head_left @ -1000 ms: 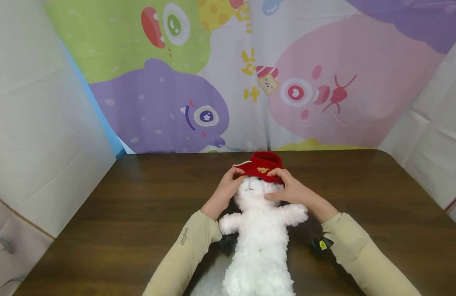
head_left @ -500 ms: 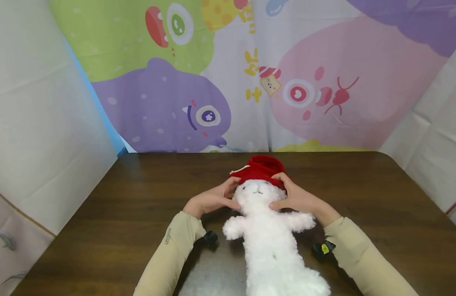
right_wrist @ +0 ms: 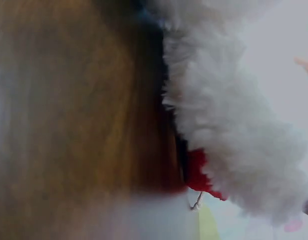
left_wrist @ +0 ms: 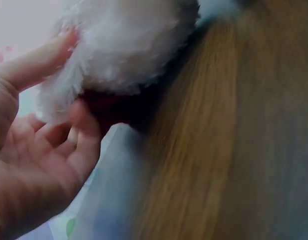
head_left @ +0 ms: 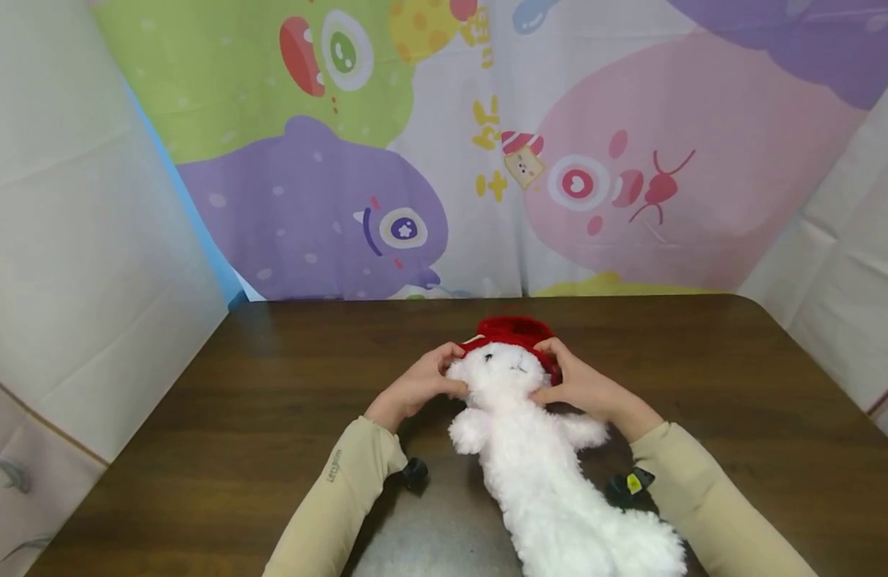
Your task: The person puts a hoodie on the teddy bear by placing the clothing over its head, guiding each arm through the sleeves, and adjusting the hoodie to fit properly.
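A white plush toy [head_left: 530, 473] with a small stitched face lies on its back, wearing a red hat [head_left: 514, 328] on its head. My left hand [head_left: 418, 389] grips one side of the head, thumb on the cheek and fingers at the hat's rim. On the other side my right hand [head_left: 591, 390] does likewise, its thumb under the cheek and fingertips on the red cloth. In the left wrist view the left hand [left_wrist: 49, 160] pinches white fur beside the hat [left_wrist: 110, 107]. The right wrist view shows fur [right_wrist: 228, 100], a bit of red hat [right_wrist: 196, 170] and a pale cord [right_wrist: 197, 201].
The toy lies on a dark brown wooden table [head_left: 285, 369]. A cartoon-printed cloth [head_left: 487, 240] hangs behind it, and pale cloth walls [head_left: 112, 240] stand at both sides. Black wrist cameras [head_left: 415, 474] sit at the cuffs.
The toy's lower body has swung right and its head has tilted. My left thumb has moved from the hat's edge to the cheek. The hat's gold emblem has gone out of sight.
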Action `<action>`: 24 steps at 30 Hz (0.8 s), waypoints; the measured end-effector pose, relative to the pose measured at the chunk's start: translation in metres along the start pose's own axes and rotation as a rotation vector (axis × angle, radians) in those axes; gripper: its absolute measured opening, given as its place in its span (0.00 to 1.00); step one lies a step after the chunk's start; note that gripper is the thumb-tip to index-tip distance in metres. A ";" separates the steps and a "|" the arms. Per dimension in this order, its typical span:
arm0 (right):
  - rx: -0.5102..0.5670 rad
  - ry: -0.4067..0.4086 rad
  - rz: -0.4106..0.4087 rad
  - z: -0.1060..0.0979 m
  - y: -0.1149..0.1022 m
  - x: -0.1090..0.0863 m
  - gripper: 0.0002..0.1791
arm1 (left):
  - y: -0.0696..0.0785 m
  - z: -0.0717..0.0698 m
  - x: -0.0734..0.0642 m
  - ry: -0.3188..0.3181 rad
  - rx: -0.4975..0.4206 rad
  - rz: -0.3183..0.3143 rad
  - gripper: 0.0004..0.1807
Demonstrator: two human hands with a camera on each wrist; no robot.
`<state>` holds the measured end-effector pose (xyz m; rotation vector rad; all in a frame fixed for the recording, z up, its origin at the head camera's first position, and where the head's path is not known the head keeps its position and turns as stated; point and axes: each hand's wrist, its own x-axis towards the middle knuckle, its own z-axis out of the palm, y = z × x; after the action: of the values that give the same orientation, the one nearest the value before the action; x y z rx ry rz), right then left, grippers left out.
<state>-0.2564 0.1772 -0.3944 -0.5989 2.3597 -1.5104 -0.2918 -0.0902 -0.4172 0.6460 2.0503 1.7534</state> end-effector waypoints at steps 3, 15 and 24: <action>0.014 0.009 -0.003 0.000 0.001 0.001 0.33 | 0.003 0.004 0.000 0.093 0.075 -0.013 0.16; 0.084 0.040 0.003 0.001 -0.002 0.000 0.32 | 0.013 0.020 0.002 0.359 0.348 -0.072 0.19; 0.044 0.074 0.045 0.003 -0.007 -0.002 0.32 | 0.024 0.032 -0.001 0.454 0.524 -0.188 0.18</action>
<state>-0.2518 0.1733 -0.3891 -0.4845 2.3709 -1.5858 -0.2714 -0.0618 -0.3987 0.1762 2.8164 1.3426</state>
